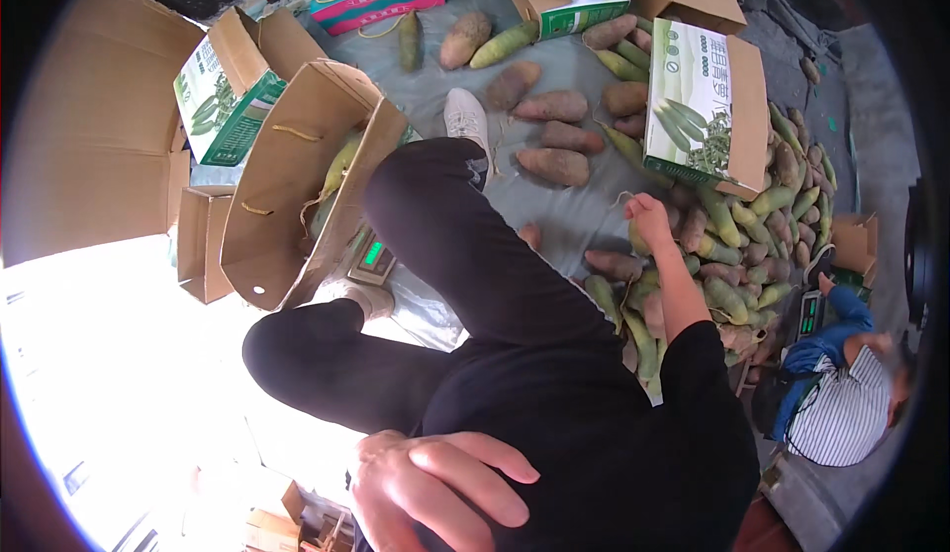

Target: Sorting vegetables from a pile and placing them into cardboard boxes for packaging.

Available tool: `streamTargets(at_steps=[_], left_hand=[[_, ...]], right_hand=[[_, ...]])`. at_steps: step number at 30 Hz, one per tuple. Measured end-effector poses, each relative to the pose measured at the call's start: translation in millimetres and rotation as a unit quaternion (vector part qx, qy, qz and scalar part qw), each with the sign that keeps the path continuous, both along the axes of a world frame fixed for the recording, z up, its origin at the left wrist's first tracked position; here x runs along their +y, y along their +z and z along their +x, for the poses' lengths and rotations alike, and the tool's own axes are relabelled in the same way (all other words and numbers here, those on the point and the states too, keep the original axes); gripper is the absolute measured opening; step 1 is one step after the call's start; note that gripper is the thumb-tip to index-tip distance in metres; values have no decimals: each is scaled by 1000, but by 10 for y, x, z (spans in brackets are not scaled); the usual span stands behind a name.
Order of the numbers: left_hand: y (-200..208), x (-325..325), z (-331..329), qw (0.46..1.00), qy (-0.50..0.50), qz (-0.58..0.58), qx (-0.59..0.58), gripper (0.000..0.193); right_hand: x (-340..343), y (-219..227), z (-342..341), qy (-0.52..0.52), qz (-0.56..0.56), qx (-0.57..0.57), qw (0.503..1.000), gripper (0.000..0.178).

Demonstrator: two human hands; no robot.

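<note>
My right hand [648, 220] is closed at the near left edge of a big heap of radishes [742, 245], by the thin curled root end of a green radish [637, 241]. Most of that radish is hidden behind the hand and wrist. Close to my body, my left hand [435, 488] hangs with its fingers stretched out and holds nothing. An open cardboard box [287, 181] with cord handles stands to the left on a scale [372, 258] with a lit green display. Inside it, a green radish [339, 168] shows partly.
Several reddish, soil-covered radishes [554, 166] lie on the grey sheet [426, 87] beyond my knees. A printed white-and-green box [693, 102] rests on the heap; another [223, 97] stands far left. At right, a person in a striped top [841, 414] works near another scale [809, 315].
</note>
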State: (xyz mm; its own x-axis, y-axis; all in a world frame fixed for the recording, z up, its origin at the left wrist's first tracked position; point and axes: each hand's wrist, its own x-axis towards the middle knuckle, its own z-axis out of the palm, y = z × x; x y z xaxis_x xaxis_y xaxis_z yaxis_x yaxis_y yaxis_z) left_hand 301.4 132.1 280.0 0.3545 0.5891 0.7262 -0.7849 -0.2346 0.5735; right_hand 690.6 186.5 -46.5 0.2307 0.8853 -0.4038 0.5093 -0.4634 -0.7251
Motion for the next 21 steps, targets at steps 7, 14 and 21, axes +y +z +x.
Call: streamTargets(at_steps=[7,14,21], left_hand=[[-224,-187,-497,945,252,-100,182,24],[-631,-42,-733,520,515,-81,677,49],[-1114,8,-856,394,494,-118,766,60]], right_hand=[[557,1132,-689,-24,41,136,990,21],[1007,2671,-1609,212,296,226,904,20],[1320,3210,-2723,262,270,476,795,22]])
